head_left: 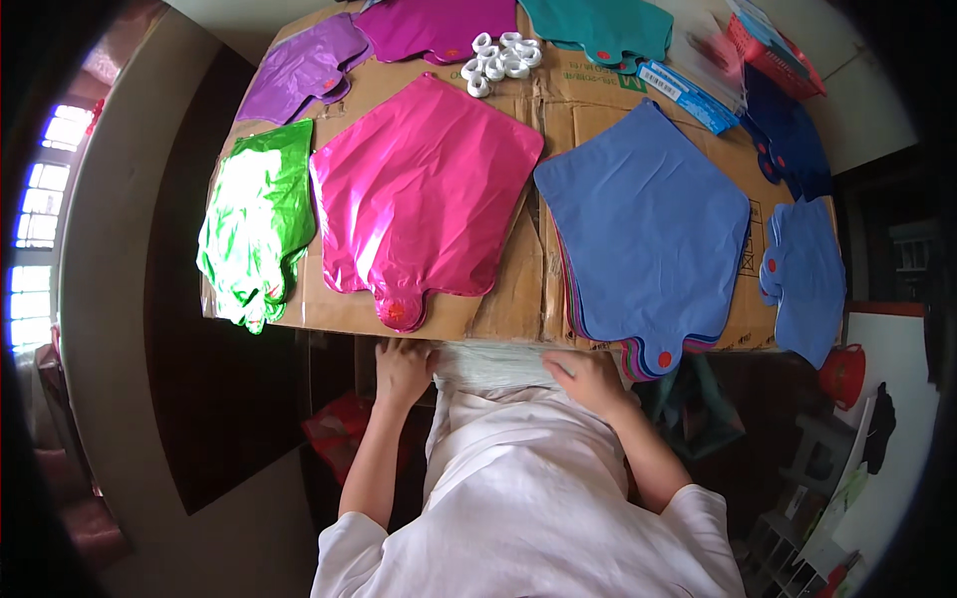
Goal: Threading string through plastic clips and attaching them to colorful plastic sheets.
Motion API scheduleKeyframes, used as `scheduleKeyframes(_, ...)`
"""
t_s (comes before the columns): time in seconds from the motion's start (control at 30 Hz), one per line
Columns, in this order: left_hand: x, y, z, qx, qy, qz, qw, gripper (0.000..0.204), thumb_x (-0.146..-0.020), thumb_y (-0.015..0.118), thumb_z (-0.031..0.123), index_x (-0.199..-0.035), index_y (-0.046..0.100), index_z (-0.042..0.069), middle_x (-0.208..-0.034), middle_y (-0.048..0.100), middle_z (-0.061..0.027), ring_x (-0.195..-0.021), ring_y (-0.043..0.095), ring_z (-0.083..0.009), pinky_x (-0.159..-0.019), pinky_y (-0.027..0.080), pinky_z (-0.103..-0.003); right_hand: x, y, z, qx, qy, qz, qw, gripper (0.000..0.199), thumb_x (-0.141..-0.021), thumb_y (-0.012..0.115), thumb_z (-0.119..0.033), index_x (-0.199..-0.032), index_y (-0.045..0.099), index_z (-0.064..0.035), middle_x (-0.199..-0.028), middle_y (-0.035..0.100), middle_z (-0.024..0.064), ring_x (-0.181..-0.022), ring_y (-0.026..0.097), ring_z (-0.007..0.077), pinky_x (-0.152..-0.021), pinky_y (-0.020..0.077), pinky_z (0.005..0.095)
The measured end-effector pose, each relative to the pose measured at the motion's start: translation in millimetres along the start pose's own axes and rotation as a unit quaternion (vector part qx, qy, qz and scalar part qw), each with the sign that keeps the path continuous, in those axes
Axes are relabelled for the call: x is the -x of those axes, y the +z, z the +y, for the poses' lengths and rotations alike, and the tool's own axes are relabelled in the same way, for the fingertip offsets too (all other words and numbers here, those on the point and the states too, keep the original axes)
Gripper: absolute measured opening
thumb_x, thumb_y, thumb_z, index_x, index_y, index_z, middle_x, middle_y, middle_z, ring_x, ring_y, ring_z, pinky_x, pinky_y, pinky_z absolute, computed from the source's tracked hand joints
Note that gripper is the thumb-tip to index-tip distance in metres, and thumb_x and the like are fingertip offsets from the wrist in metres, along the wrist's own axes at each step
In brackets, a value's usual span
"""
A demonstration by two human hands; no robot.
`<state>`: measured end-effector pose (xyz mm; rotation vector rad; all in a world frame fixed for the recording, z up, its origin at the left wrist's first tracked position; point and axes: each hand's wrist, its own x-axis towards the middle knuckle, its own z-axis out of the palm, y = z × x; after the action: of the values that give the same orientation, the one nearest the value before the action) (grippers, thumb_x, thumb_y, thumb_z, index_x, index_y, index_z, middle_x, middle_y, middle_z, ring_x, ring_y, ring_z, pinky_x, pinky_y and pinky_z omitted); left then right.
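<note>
"Where is the clear film (488, 367)?"

"It is between the left grip (402, 371) and the right grip (588, 382), in front of the shirt (538, 488)."

"Is it grasped?"

"I cannot tell. The left fingertips are hidden at the tabletop (508, 317) edge. The right thumb is apart from its fingers, near the film, but a pinch is not clear."

"How should one handle it well?"

"I think with equal, gentle pull at both sides, so it lies flat without creases. The right wrist should be careful: ahead of that grip, the blue foils (643, 219) have tabs hanging over the edge. The pink foil (424, 189), ahead of the left grip, seems safer."
</note>
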<state>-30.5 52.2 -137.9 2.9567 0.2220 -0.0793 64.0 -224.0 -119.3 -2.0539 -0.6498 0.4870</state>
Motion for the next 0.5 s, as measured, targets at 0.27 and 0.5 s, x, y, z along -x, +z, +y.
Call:
scheduleKeyframes(0.27,3,-29,33,0.114,0.016,0.031,0.993,0.014,-0.071,0.064,0.013,-0.084,0.06,0.009,-0.086,0.057,-0.009,-0.084,0.055,-0.0282,-0.071,0.04,-0.041,11,22,1,0.14,-0.171,0.063,0.973,0.01,-0.067,0.069,-0.011,-0.072,0.06,-0.0106,-0.073,0.053,0.0019,-0.074,0.054,0.0208,-0.069,0.0399,0.035)
scheduleKeyframes(0.5,5,-25,65,0.184,0.094,0.001,0.978,0.015,-0.072,0.065,0.012,-0.086,0.06,0.009,-0.085,0.057,-0.006,-0.082,0.054,-0.0258,-0.072,0.04,-0.038,7,27,2,0.177,-0.151,0.059,0.971,0.011,-0.07,0.068,-0.015,-0.074,0.059,-0.0111,-0.075,0.053,0.0023,-0.076,0.054,0.0223,-0.07,0.0406,0.0357)
